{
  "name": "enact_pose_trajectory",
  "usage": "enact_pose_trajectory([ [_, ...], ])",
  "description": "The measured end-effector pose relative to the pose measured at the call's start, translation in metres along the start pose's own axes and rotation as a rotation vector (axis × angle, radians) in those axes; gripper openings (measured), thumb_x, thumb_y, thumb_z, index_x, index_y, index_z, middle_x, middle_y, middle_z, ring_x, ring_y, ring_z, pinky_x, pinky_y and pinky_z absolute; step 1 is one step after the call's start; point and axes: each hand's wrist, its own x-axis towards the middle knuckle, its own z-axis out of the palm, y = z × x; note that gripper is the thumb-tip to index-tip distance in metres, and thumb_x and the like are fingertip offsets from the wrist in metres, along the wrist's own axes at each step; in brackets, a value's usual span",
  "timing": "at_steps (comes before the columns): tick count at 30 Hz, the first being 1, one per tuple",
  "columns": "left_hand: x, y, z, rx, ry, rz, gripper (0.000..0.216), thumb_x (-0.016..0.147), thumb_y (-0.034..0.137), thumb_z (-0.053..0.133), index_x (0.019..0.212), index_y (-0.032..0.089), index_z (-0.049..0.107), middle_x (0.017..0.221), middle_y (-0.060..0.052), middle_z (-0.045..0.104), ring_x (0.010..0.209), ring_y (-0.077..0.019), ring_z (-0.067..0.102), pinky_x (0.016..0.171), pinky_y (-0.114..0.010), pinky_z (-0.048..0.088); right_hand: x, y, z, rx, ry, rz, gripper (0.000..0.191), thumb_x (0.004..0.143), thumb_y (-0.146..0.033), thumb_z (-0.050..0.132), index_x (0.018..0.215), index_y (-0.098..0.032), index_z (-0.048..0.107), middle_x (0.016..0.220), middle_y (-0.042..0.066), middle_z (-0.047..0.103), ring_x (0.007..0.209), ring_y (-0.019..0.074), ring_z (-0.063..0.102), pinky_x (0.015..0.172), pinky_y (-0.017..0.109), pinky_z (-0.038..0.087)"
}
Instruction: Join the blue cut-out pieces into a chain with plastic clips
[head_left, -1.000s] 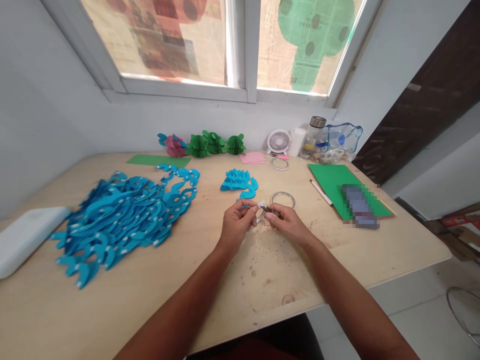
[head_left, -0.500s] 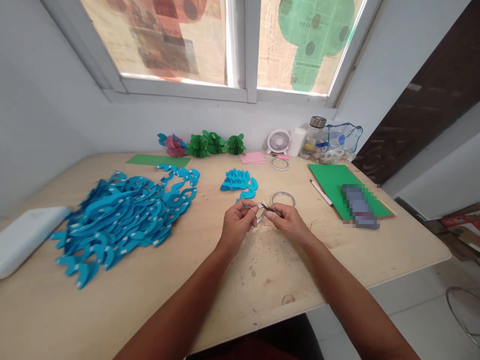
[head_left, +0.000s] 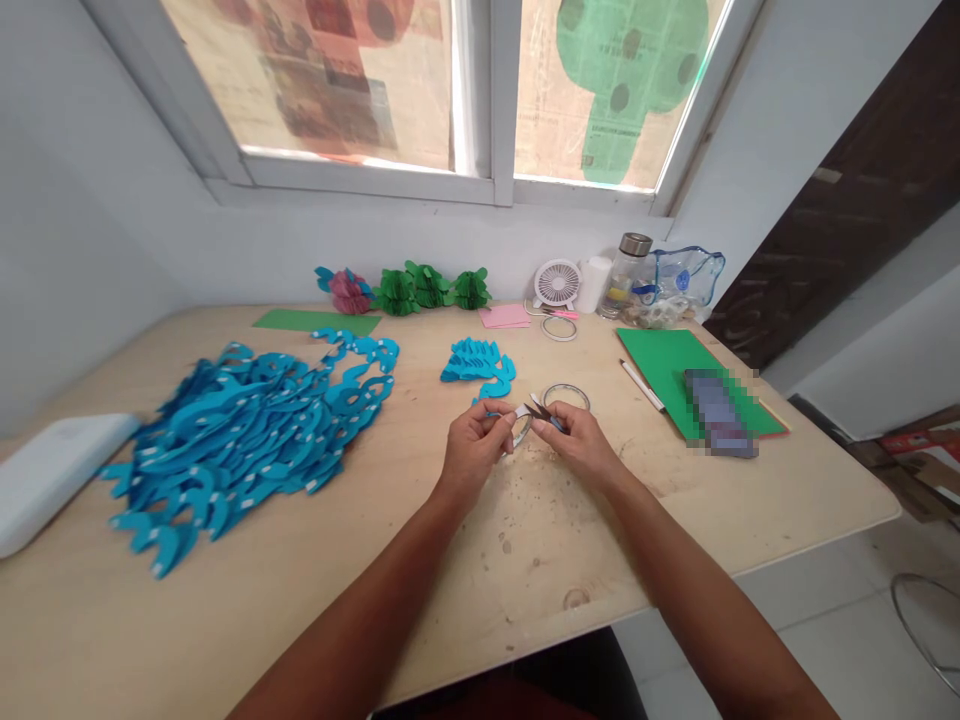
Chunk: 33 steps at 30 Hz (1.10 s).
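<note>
My left hand (head_left: 480, 432) pinches a narrow roll of white tape (head_left: 523, 430), with a short free end sticking out toward the right. My right hand (head_left: 576, 438) is closed on small scissors (head_left: 541, 411); their dark blades are spread apart at the tape's end. A small whitish piece shows near the upper blade. Just beyond my hands lies a thin tape ring (head_left: 568, 390). A folded blue paper strip (head_left: 476, 362) rests ahead of my left hand, its tail reaching down toward my fingers.
A large heap of blue paper cutouts (head_left: 255, 430) covers the left, beside a white box-like object (head_left: 64, 475). On the right lie a white pen (head_left: 642, 385), green sheets (head_left: 660, 365) and a blurred phone (head_left: 720, 412). Paper ornaments (head_left: 427, 287), a fan (head_left: 557, 285) and a bottle (head_left: 626, 275) line the wall.
The scissors' blades have gone from closed at the tape's end to spread apart. A small whitish piece now shows by the upper blade. Both hands stay nearly in place.
</note>
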Motion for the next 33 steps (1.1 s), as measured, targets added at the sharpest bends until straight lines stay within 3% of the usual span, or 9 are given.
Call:
enact_pose_trajectory([
  [13,-0.0034,-0.0015,0.0026,0.025,-0.042,0.016,0.022,0.067,0.033,0.065,0.078,0.016,0.058,0.042,0.007,0.048,0.036,-0.0043,0.032,0.04,-0.018,0.021,-0.0017,0.0018,0.0028,-0.009,-0.081,-0.008,0.03,0.079,-0.046,0.056,0.076,-0.016,0.056,0.061,-0.004,0.039,0.055,0.0089,0.034,0.051,0.022,0.026],
  [33,-0.0032,-0.0028,0.0035,0.028,-0.054,0.008,0.02,0.067,0.032,0.065,0.077,0.016,0.058,0.042,0.007,0.048,0.037,-0.0056,0.038,0.04,-0.018,0.024,-0.0022,0.001,0.0044,-0.014,-0.072,-0.05,0.03,0.081,-0.045,0.053,0.073,-0.017,0.052,0.061,-0.005,0.035,0.056,0.0091,0.033,0.051,0.022,0.025],
])
